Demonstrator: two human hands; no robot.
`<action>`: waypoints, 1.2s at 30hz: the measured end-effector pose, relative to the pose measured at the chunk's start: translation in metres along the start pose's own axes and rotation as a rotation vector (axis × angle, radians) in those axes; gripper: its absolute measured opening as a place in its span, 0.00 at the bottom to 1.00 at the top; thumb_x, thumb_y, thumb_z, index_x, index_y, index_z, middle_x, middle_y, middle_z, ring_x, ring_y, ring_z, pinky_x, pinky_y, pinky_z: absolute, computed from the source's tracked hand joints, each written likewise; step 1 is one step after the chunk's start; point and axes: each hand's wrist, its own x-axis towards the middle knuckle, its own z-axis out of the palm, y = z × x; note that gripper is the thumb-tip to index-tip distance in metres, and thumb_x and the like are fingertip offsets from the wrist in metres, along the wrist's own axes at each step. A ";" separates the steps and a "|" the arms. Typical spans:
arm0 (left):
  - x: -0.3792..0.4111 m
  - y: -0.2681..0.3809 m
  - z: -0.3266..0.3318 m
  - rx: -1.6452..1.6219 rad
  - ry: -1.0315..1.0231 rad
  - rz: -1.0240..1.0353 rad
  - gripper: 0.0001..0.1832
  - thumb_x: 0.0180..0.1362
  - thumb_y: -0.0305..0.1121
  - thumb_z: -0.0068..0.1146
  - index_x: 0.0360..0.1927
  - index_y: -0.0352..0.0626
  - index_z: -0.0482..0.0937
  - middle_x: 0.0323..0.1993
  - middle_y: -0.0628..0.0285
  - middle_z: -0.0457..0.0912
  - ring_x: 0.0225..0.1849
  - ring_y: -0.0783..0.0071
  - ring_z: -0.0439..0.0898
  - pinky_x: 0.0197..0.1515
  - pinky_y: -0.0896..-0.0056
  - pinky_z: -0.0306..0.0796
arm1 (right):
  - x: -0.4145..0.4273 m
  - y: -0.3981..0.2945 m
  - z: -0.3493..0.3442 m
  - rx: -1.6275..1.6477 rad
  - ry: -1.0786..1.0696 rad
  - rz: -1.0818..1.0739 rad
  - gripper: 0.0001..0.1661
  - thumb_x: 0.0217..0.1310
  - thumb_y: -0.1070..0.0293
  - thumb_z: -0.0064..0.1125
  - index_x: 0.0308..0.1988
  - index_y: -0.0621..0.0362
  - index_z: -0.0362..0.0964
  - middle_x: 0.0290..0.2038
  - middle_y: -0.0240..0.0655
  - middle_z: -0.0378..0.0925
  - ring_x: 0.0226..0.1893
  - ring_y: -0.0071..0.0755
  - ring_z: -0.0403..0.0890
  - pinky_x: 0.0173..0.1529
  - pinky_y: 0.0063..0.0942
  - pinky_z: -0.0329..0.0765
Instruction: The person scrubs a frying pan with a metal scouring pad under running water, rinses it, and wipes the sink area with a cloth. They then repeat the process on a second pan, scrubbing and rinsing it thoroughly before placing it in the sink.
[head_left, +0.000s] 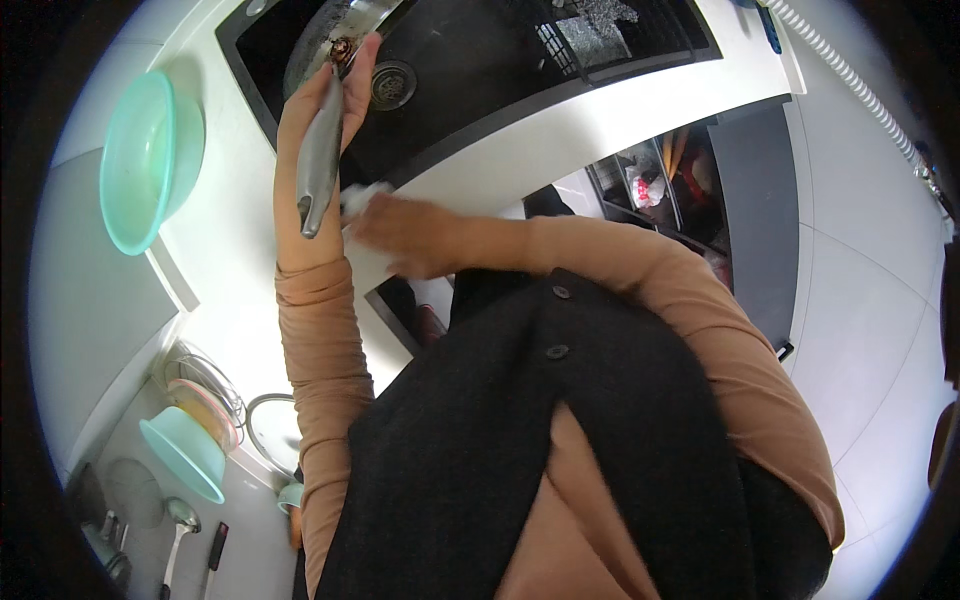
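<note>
My left hand (360, 90) grips a grey metal handle (321, 161) near where it joins a pan (319, 41). The handle's free end, with a hanging hole, points back along my left forearm. The pan is tilted over the left part of the black sink (465, 82) and is cut off by the top of the view. My right hand (409, 232), blurred, is just right of the handle and holds a white, soft-looking thing (364, 196), perhaps a cloth or paper; whether it touches the handle I cannot tell.
On the left of the white counter (232, 195) stands a mint-green basin (171, 161). An open drawer (754, 195) with divided compartments juts out at the right. At lower left are a smaller mint bowl (187, 457), a pot lid (274, 431) and a ladle (180, 517) against the wall.
</note>
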 end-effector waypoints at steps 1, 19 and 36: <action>-0.003 0.000 0.004 0.017 0.003 -0.035 0.19 0.64 0.26 0.33 0.56 0.25 0.55 0.54 0.39 0.66 0.50 0.53 0.75 0.46 0.67 0.77 | 0.015 -0.007 0.008 -0.026 -0.064 -0.091 0.35 0.48 0.61 0.59 0.56 0.60 0.60 0.59 0.42 0.60 0.58 0.46 0.60 0.64 0.40 0.54; -0.062 -0.020 0.044 -0.143 0.126 -0.211 0.16 0.62 0.23 0.37 0.51 0.27 0.53 0.38 0.54 0.65 0.32 0.71 0.75 0.36 0.73 0.78 | -0.194 0.074 -0.153 -0.516 0.271 0.803 0.32 0.54 0.69 0.52 0.58 0.61 0.57 0.62 0.47 0.54 0.53 0.51 0.64 0.61 0.40 0.60; -0.057 0.003 0.050 -0.241 0.233 -0.208 0.03 0.61 0.22 0.35 0.32 0.35 0.56 0.22 0.62 0.62 0.18 0.75 0.68 0.24 0.78 0.76 | 0.050 -0.020 0.049 -0.111 -0.253 -0.422 0.29 0.53 0.64 0.55 0.56 0.56 0.62 0.62 0.36 0.58 0.61 0.41 0.58 0.67 0.36 0.51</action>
